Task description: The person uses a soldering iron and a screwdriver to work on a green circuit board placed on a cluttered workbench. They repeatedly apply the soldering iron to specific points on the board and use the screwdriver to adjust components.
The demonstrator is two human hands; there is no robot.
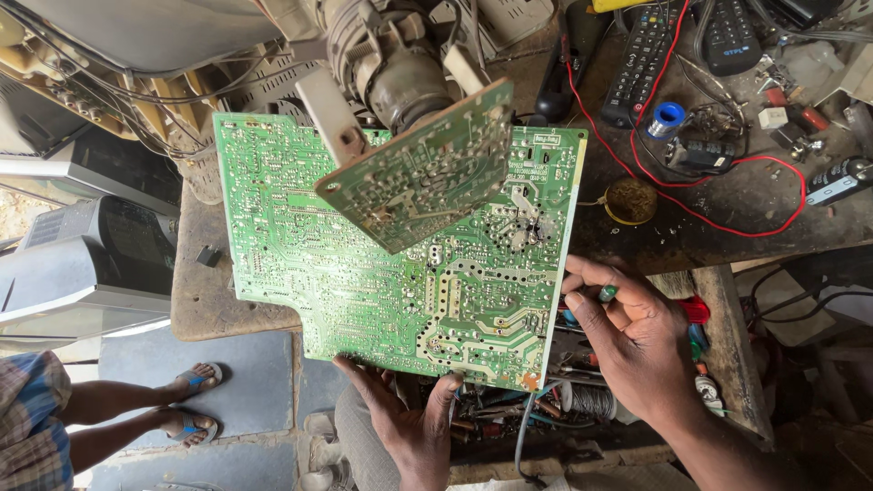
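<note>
White rectangular label at top right corner of big green board (364, 264). Two boards: the big one, over the desk (227, 300) front edge, and a smaller board (423, 168) tilted above it. Two remotes (641, 59) top right. Left hand (405, 414) clamped on big board's bottom edge. Right hand (632, 336) at its right edge, fingers closed on a green-tipped tool (607, 293).

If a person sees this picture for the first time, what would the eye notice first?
Probably the large green circuit board at the centre, solder side up, held from below by the left hand. A smaller board hangs tilted over it, and the right hand touches its right edge with a small green-tipped tool.
</note>
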